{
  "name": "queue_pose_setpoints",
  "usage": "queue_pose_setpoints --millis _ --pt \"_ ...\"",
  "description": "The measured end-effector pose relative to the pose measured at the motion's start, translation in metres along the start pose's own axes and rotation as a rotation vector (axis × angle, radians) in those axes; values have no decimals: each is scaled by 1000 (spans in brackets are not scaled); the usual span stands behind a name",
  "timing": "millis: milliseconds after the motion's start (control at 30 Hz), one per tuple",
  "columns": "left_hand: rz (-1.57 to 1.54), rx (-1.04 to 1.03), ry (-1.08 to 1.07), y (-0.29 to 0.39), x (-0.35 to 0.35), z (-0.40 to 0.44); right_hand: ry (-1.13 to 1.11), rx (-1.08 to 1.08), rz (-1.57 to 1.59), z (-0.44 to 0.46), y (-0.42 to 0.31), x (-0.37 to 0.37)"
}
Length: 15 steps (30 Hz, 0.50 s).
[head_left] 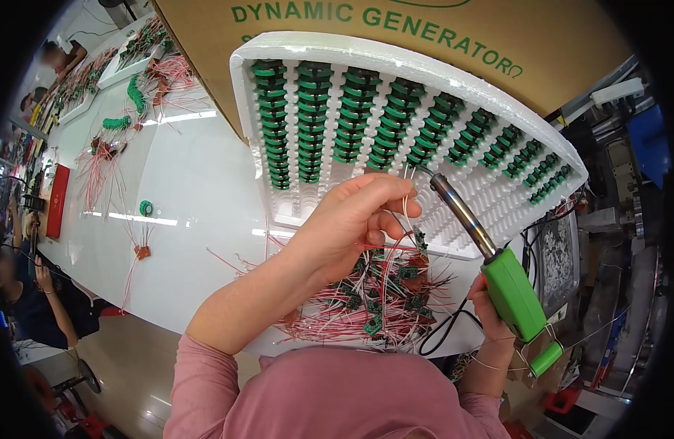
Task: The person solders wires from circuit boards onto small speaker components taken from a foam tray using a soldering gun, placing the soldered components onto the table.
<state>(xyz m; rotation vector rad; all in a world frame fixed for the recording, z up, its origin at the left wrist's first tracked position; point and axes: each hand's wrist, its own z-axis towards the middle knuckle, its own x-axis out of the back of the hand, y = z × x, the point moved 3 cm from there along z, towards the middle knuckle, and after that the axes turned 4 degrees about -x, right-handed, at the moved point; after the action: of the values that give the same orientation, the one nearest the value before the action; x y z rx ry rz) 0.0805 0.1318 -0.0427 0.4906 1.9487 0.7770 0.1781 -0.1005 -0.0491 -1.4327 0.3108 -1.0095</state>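
Observation:
My left hand (359, 212) is closed in a pinch on thin white wires (406, 203), whose ends reach up beside the soldering iron's tip. A small green circuit board (420, 238) hangs just under its fingers. Gripped in my right hand (487, 311) is a green soldering gun (516, 293) with a solder spool (546, 359) at its rear. Its tip meets the lower end of a row of green ring-shaped coils (424, 135) in the white foam tray (315, 45); whether it touches a coil or a wire, I cannot tell.
Below my left hand lies a pile of circuit boards with red and white wires (373, 307). A cardboard box (198, 44) stands behind the tray. Farther left on the white table (198, 271) is a single green coil (146, 208). Other people sit along the left side.

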Motion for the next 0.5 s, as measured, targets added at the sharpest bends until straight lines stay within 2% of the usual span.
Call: queue_pose_setpoints --millis 67,167,267,367,467,500 --pt "-3 2 -1 0 1 0 -9 -152 357 1 -1 -4" --pt "1 3 -7 -1 2 1 -45 51 180 7 -14 -8" --pt "-4 -2 -9 0 1 0 1 -95 380 6 -11 -8" --pt "-4 0 -4 0 1 0 -39 94 -133 5 -14 0" --pt "6 -4 -6 0 1 0 -46 262 -354 13 -33 -8" --pt "7 -5 -9 0 1 0 -24 230 -371 13 -35 -9"
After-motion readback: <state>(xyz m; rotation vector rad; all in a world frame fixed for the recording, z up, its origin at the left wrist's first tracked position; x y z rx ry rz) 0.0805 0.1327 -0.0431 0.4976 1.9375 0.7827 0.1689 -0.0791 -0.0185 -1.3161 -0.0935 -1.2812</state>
